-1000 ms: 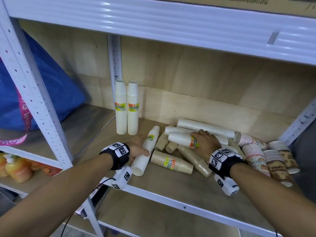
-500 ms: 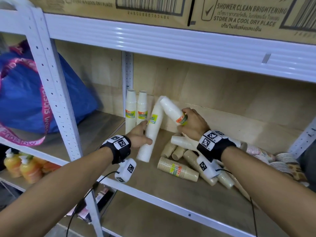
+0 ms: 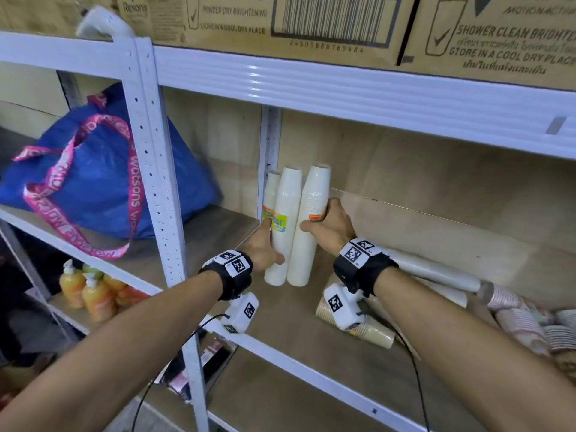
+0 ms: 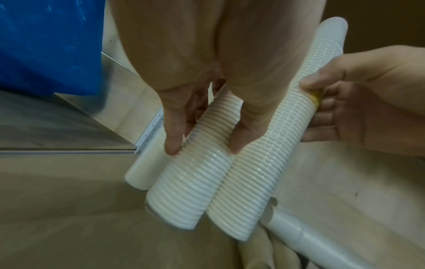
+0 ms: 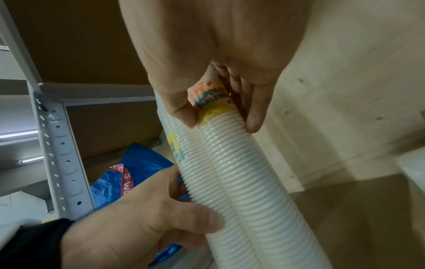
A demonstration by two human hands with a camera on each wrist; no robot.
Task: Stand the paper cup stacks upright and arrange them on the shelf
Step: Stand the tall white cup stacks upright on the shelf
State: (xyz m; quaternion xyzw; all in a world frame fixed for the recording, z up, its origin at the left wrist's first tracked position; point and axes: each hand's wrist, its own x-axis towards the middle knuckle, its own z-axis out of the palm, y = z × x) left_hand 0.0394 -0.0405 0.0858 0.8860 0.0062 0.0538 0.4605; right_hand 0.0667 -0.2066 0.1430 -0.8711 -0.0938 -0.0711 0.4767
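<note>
My left hand (image 3: 268, 244) grips a white paper cup stack (image 3: 285, 226) low down, thumb and fingers on either side (image 4: 204, 145). Beside it, my right hand (image 3: 324, 219) pinches a second white stack (image 3: 308, 232) at its orange and yellow label (image 5: 222, 118). Both stacks stand nearly upright and side by side, leaning a little, with their bases at the shelf board (image 3: 280, 332). Another white stack (image 3: 270, 194) stands behind them in the back left corner. A long white stack (image 3: 436, 272), a brown stack (image 3: 371, 332) and patterned cup stacks (image 3: 523, 319) lie on the right.
A white perforated post (image 3: 156, 182) stands at the left front. Beyond it sits a blue bag (image 3: 93, 188) with pink straps. The upper shelf beam (image 3: 343, 95) carries cardboard boxes (image 3: 311, 26). Orange bottles (image 3: 90, 294) stand on a lower shelf at the left.
Both hands lifted a white stack each off the lying pile, tipped them upright and carried them left, beside the stacks standing in the corner.
</note>
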